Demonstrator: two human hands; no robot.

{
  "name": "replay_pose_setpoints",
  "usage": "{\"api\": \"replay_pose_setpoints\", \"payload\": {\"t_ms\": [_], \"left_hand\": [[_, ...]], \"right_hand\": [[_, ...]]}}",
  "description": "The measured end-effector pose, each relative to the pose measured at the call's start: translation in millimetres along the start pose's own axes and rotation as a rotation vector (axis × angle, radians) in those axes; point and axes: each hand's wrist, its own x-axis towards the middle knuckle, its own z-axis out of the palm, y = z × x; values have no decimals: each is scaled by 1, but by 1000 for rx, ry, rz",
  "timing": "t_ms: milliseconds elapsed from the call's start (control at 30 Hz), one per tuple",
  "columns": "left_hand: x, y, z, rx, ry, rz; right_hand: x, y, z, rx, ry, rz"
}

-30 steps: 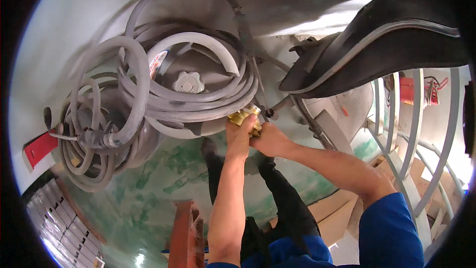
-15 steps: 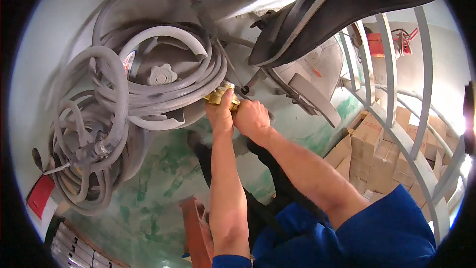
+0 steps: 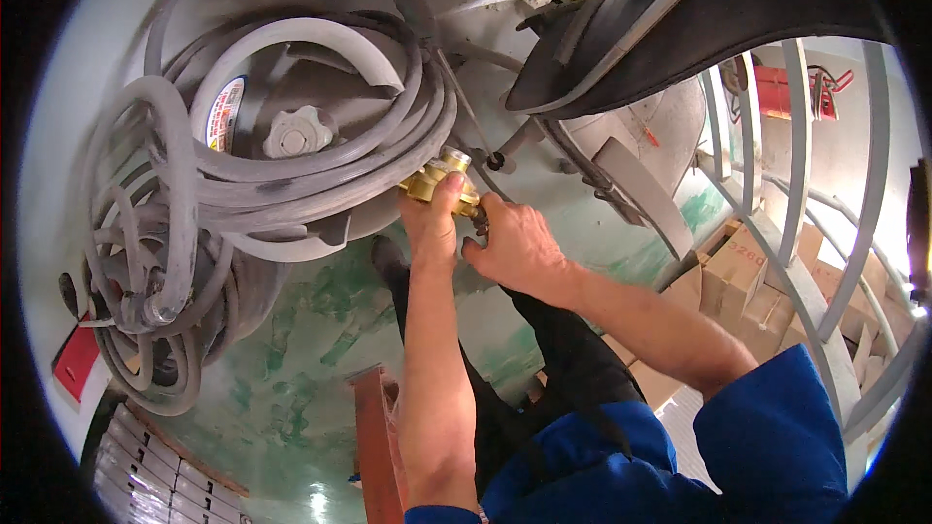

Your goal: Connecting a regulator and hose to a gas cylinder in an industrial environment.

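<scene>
A yellow brass fitting with a pale round end sits in my left hand, fingers and thumb closed around it. Close against its right end is my right hand, thumb and forefinger pinched on a small dark end piece of the fitting, partly hidden by the fingers. Just left of the fitting, grey hose lies coiled around the collar of a dusty cylinder. The cylinder's lobed valve knob shows inside the collar. A thin rod slants down behind my hands.
More hose is heaped at the left. A large black curved part overhangs the upper right. Grey railing bars stand at the right, with cardboard boxes behind them. An orange-brown metal beam is beside my left forearm.
My right hand has shifted a little right and down, its fingers now farther from my left hand. My left hand keeps hold of the brass fitting. The whole view has shifted slightly.
</scene>
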Motion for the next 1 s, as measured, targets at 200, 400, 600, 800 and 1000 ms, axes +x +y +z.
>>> {"api": "replay_pose_setpoints", "payload": {"t_ms": [200,400,600,800,1000], "left_hand": [[-3,7,4,8,-68,-39],[-3,11,6,-11,-42,-4],[-6,6,3,29,-65,-16],[-1,11,8,0,-10,25],[-2,8,4,-33,-26,5]], "right_hand": [[13,6,7,26,25,66],[34,27,-1,359,-355,87],[57,47,-6,920,-963,286],[30,13,-12,125,-284,-23],[26,16,-11,232,-273,4]]}}
